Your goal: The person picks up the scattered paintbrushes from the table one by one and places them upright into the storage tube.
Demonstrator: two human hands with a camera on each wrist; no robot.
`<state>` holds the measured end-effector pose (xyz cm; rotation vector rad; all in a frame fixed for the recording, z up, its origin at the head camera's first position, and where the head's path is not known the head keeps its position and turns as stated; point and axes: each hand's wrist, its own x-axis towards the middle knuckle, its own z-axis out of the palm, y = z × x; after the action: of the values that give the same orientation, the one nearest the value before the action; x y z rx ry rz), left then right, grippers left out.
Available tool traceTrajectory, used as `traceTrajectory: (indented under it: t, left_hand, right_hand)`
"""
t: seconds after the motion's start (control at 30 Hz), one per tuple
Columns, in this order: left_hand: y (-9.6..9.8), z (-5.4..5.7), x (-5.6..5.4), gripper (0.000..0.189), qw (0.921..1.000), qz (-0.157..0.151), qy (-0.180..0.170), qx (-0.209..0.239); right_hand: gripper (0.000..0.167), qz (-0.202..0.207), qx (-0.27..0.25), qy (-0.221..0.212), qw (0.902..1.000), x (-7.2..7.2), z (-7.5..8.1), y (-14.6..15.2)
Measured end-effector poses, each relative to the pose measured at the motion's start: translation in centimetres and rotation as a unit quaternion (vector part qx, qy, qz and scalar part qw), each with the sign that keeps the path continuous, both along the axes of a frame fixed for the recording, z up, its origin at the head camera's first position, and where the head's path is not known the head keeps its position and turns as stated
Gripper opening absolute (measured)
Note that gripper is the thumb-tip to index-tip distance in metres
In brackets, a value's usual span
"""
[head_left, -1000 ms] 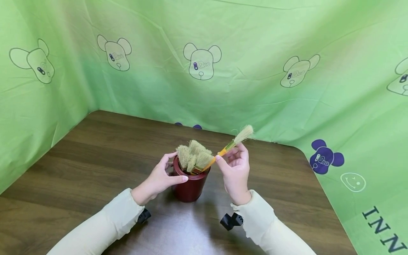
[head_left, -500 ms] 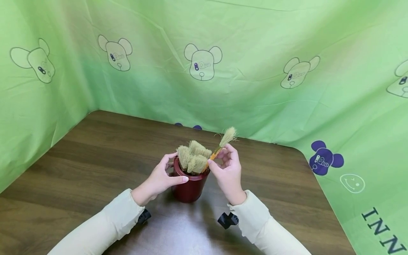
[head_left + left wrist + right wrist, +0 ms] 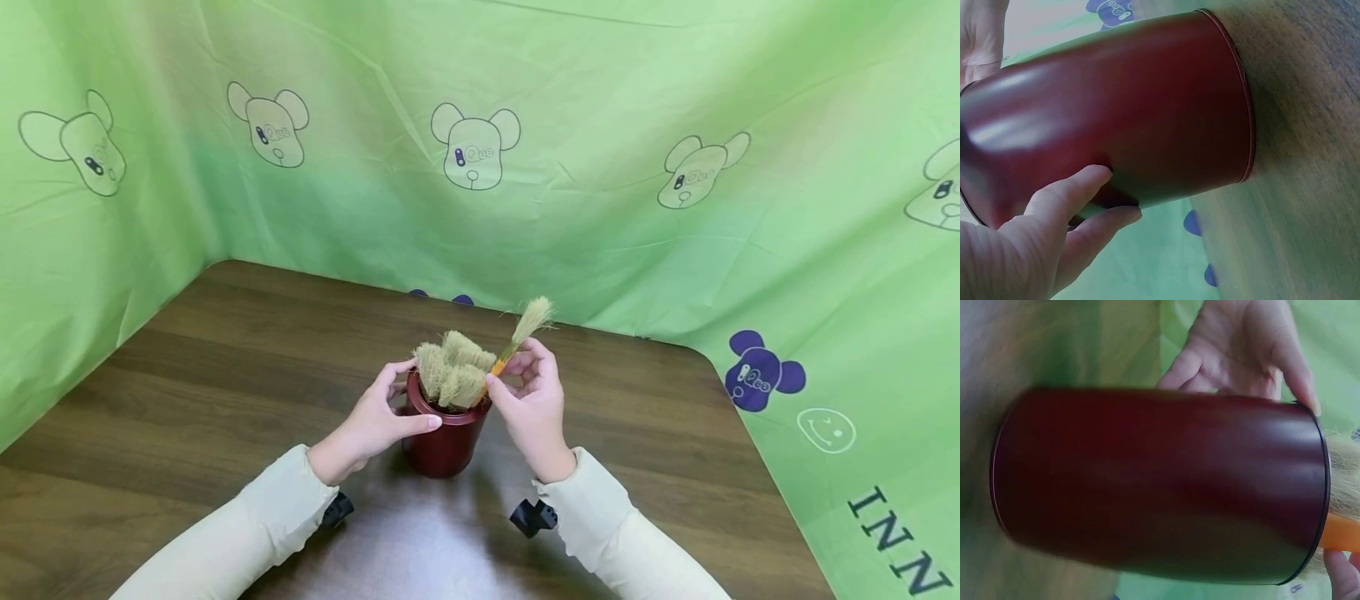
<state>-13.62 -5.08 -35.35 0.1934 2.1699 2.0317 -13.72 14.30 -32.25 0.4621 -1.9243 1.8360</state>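
Observation:
A dark red cup (image 3: 442, 450) stands upright on the wooden table with several bristle brushes (image 3: 450, 367) in it, bristles up. My left hand (image 3: 382, 412) grips the cup from the left, thumb at the front rim; its fingers lie along the side of the cup (image 3: 1147, 106) in the left wrist view. With thumb and fingers my right hand (image 3: 536, 400) pinches the orange handle of a paintbrush (image 3: 533, 321), which leans to the right, its lower end inside the cup. In the right wrist view the orange handle (image 3: 1340, 532) shows at the rim; its lower part is hidden.
The cup stands mid-way on a brown wooden table (image 3: 247, 375). A green curtain (image 3: 360, 200) with printed bear heads hangs behind the table and along both sides. A black wrist mount (image 3: 534, 518) sits under the right sleeve, another (image 3: 337, 510) under the left.
My right hand has moved left and slightly down with the paintbrush, whose handle now goes deeper into the cup and stands steeper. The left hand has stayed on the cup.

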Motion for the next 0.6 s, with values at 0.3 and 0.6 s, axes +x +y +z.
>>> traceTrajectory:
  t: [0.3,0.6]
  left_hand:
    - [0.0,0.05,0.09,0.078,1.0,0.0,0.003,-0.004]
    - [-0.01,0.0,-0.05,0.078,1.0,0.003,-0.002,-0.003]
  right_hand:
    - [0.046,0.029,0.034,-0.038,0.9983,-0.07,-0.74,0.28]
    - [0.032,-0.03,0.024,-0.034,0.9987,-0.37,-0.29,-0.03]
